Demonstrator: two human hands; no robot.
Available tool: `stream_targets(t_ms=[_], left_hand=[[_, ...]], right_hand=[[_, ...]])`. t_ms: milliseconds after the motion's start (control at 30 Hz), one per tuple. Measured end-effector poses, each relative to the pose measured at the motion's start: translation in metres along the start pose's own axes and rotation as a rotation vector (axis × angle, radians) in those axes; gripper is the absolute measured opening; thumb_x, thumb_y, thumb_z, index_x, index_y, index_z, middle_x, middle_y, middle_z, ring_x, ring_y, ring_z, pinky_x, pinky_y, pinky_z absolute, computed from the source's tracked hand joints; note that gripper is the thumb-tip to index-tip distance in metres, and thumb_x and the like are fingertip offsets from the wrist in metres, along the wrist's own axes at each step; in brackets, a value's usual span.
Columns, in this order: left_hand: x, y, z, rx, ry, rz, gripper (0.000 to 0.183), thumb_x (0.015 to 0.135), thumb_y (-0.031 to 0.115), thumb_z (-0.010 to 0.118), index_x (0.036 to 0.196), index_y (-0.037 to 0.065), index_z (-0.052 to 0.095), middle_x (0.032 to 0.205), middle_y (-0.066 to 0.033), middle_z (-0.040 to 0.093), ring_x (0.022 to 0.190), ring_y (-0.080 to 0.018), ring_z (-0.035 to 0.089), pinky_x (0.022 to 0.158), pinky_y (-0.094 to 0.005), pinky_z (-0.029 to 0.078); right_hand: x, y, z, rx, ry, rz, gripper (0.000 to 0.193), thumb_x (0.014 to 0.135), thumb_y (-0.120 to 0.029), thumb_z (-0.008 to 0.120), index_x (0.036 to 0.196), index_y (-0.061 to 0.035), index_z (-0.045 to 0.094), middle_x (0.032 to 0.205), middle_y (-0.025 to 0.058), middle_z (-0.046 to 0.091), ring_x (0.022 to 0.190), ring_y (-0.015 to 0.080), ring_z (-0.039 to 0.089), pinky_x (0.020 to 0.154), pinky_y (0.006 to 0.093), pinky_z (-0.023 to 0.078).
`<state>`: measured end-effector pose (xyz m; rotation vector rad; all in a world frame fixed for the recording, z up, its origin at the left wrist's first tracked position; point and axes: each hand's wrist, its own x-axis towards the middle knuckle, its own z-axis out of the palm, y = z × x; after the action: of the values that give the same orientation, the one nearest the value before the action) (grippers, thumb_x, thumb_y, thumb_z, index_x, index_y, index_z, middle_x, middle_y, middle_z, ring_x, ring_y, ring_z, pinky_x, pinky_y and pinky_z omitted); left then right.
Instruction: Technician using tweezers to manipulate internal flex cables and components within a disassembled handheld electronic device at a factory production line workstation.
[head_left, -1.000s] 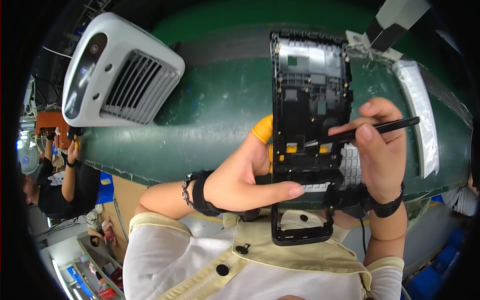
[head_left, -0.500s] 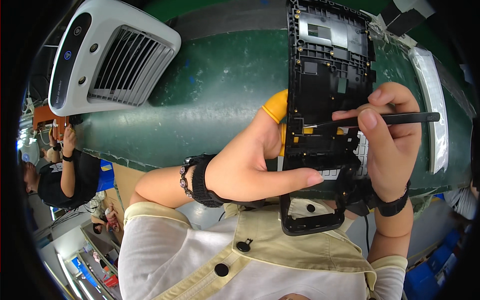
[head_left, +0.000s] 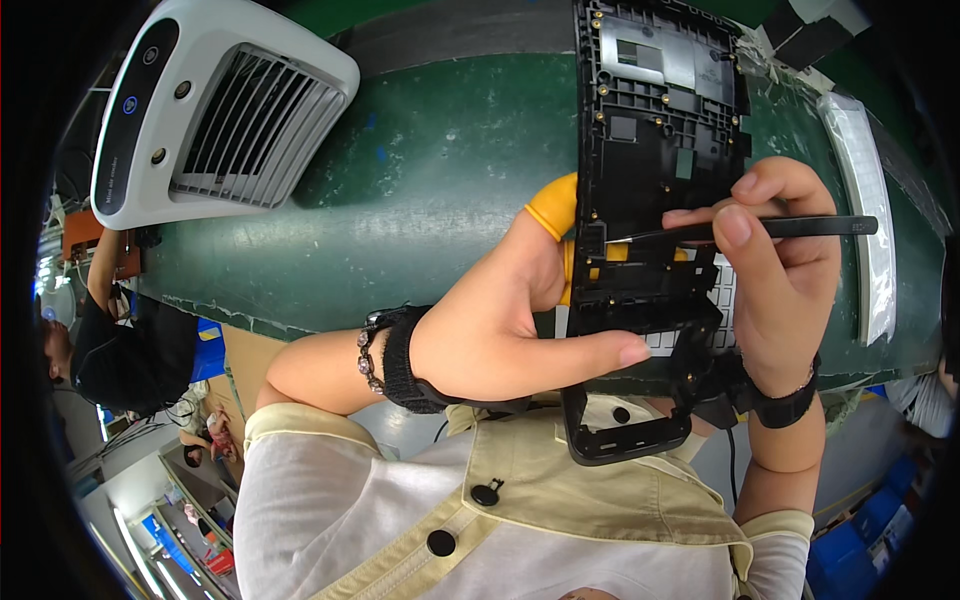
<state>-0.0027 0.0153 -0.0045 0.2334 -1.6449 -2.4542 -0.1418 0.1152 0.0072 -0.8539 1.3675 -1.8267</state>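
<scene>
My left hand [head_left: 500, 325] is closed around the near part of a black plastic housing [head_left: 640, 160], its thumb along the near edge and yellow finger cots [head_left: 551, 208] on fingers behind it. The housing is long and ribbed, with several brass inserts and cut-out windows; its handle-like end loop [head_left: 630, 440] hangs over the table edge. My right hand [head_left: 780, 270] pinches black tweezers [head_left: 800, 228]. Their pale tip touches or hovers over the housing's left inner side; I cannot tell which. Beneath the housing lies a sheet with a grid of white pieces [head_left: 722, 290], partly hidden.
A white air cooler [head_left: 230, 110] stands at the left of the green table [head_left: 420, 180]. A long clear-wrapped white pack [head_left: 862, 215] lies at the right. Tape and a dark box [head_left: 810, 35] sit at the far right. Another person [head_left: 130, 345] works at the left.
The tweezers' tip has shifted slightly away from me along the housing's left side. My left hand keeps its hold. At the left, the other person's arm has moved.
</scene>
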Motion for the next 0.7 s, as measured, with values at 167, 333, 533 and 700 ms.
stream_targets(t_ms=[167, 333, 533, 700], left_hand=[[0.0004, -0.0026, -0.0006, 0.001, 0.007, 0.011, 0.079, 0.066, -0.008, 0.057, 0.126, 0.007, 0.008, 0.124, -0.0123, 0.029, 0.114, -0.0216, 0.032, 0.092, -0.0362, 0.031], [0.0006, -0.0011, 0.0022, -0.039, 0.035, 0.026, 0.073, 0.068, -0.006, 0.057, 0.123, -0.001, 0.01, 0.119, -0.011, 0.032, 0.109, -0.0166, 0.035, 0.088, -0.0302, 0.033], [0.0004, -0.0014, 0.002, -0.021, 0.038, 0.045, 0.069, 0.07, -0.005, 0.056, 0.123, -0.001, 0.011, 0.118, -0.0113, 0.033, 0.109, -0.0167, 0.035, 0.09, -0.0305, 0.031], [0.0012, 0.0009, 0.0003, -0.09, 0.051, -0.031, 0.06, 0.074, 0.0, 0.046, 0.125, 0.003, 0.013, 0.124, -0.0136, 0.03, 0.115, -0.0214, 0.032, 0.095, -0.036, 0.026]], right_hand=[[0.0011, 0.0018, -0.0008, -0.021, -0.021, -0.021, 0.018, 0.077, -0.004, 0.051, 0.091, -0.0006, 0.04, 0.076, 0.004, 0.048, 0.07, 0.0203, 0.059, 0.066, 0.0273, 0.046], [0.001, 0.002, -0.0008, -0.028, -0.025, -0.006, 0.017, 0.077, -0.004, 0.05, 0.09, -0.0006, 0.04, 0.076, 0.0041, 0.049, 0.07, 0.02, 0.059, 0.066, 0.027, 0.046], [0.0018, 0.0033, -0.0014, -0.025, -0.035, -0.007, 0.017, 0.077, -0.004, 0.051, 0.09, -0.0011, 0.041, 0.076, 0.004, 0.049, 0.07, 0.0196, 0.059, 0.066, 0.0269, 0.046], [0.0017, 0.0074, -0.0039, -0.039, -0.078, -0.039, 0.017, 0.077, -0.004, 0.051, 0.09, -0.001, 0.041, 0.079, 0.0037, 0.047, 0.071, 0.0198, 0.058, 0.067, 0.028, 0.046]])
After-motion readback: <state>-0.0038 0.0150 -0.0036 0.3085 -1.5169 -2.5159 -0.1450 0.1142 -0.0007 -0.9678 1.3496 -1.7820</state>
